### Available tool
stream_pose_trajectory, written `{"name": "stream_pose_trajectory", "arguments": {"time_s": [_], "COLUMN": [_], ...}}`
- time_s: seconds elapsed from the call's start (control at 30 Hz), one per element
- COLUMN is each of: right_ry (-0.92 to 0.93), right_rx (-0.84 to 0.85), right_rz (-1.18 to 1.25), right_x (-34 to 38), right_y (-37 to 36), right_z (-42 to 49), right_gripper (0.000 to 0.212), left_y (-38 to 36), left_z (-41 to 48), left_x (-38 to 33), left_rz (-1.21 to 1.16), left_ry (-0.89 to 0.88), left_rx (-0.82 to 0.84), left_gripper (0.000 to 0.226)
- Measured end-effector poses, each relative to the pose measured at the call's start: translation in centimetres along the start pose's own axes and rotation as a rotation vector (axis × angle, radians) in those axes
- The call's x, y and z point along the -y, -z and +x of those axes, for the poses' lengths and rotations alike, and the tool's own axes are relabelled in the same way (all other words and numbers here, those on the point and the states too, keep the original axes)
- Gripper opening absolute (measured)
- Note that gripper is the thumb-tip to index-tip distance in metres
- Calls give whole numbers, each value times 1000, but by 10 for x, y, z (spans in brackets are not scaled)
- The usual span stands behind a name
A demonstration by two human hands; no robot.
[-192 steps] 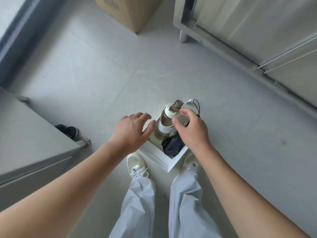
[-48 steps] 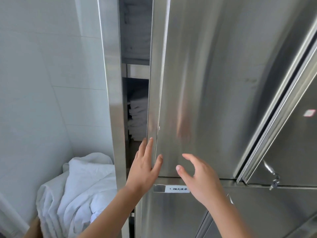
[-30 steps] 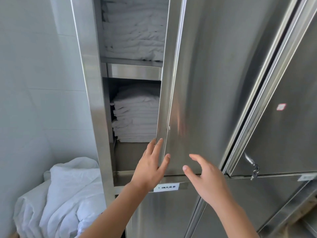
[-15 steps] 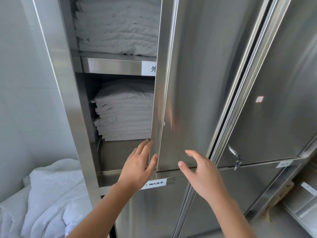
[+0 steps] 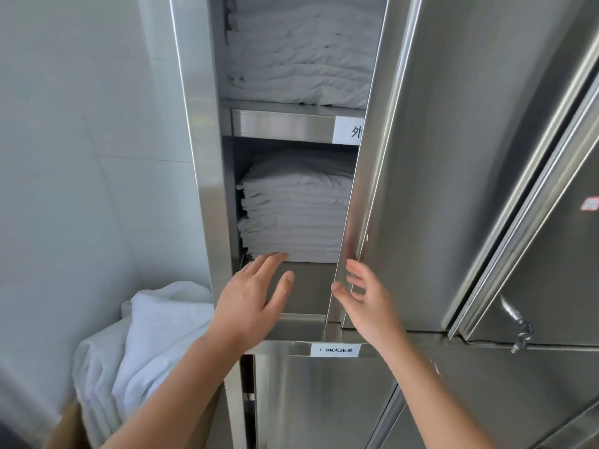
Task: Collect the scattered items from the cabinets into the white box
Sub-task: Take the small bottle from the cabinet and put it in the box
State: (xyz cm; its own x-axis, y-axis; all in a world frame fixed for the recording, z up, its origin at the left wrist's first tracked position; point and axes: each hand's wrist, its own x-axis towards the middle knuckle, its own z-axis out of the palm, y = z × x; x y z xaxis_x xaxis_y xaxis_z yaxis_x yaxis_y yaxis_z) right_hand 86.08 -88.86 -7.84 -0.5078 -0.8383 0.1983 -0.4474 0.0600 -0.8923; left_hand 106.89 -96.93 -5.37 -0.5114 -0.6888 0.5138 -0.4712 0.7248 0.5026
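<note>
A steel cabinet stands in front of me with its sliding door (image 5: 431, 163) pushed part way to the right. Inside, one stack of folded white linen (image 5: 298, 205) lies on the lower shelf and another stack of linen (image 5: 301, 50) on the shelf above. My left hand (image 5: 252, 299) reaches into the opening above the bare steel shelf floor (image 5: 308, 286), fingers spread, holding nothing. My right hand (image 5: 366, 296) is open at the door's left edge, fingertips by its lower corner. The white box is out of view.
A pile of loose white linen (image 5: 142, 338) lies at the lower left against the white wall. A second steel door (image 5: 557, 241) with a key in its lock (image 5: 520, 328) is to the right. Paper labels sit on the shelf edges.
The sliding door has moved further right since a second ago, widening the opening. My left hand has left the door edge and moved into the opening; my right hand now sits at the edge.
</note>
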Motion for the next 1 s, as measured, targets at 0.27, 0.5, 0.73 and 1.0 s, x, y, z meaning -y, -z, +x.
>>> {"name": "stream_pose_trajectory", "arguments": {"time_s": [0.27,0.5,0.73,1.0], "right_ry": [51,120,173,264], "right_rx": [-75,45,255,348], "right_rz": [187,177,42,-57], "right_x": [-9,0,12,31], "right_y": [-32,-55,-98,-146], "right_z": [16,14,16,18], "right_gripper": [49,54,78,85], "left_y": [28,35,44,51], "left_z": [-21,-38,-48,-66], "left_x": [20,43,65,92], "left_rz": [86,126,155,181], "left_ry": [54,120,195,267], "left_rx": [-24,-46,-67,-69], "left_gripper": [49,42,48,49]}}
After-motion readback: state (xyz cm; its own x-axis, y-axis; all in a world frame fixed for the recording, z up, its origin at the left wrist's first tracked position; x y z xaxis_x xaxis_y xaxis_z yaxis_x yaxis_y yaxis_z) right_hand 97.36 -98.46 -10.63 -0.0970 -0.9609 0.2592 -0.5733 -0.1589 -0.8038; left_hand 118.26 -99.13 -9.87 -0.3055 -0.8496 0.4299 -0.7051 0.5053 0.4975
